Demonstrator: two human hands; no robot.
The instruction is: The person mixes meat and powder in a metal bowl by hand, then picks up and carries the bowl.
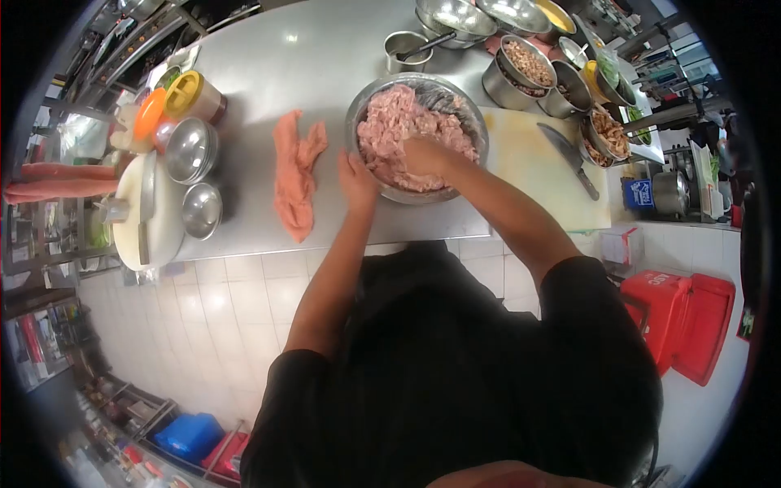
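A large metal bowl (355, 110) full of raw, pale pink chopped meat (399, 110) stands on the steel table in front of me. My right hand (425, 157) is pressed into the meat, its fingers curled and partly buried in it. At the bowl's left side is my left hand (356, 180), with the fingers stretched out against the outer wall near the rim. Left of the bowl lies a crumpled orange-pink cloth (297, 175), apart from both hands.
To the right, a knife (569, 159) lies on a pale cutting board (521, 163). Metal pots with chopped food (527, 63) crowd the back right. A metal pot (399, 45) with a black-handled tool stands behind the bowl. Steel bowls (192, 150) and a round white board (130, 191) are left.
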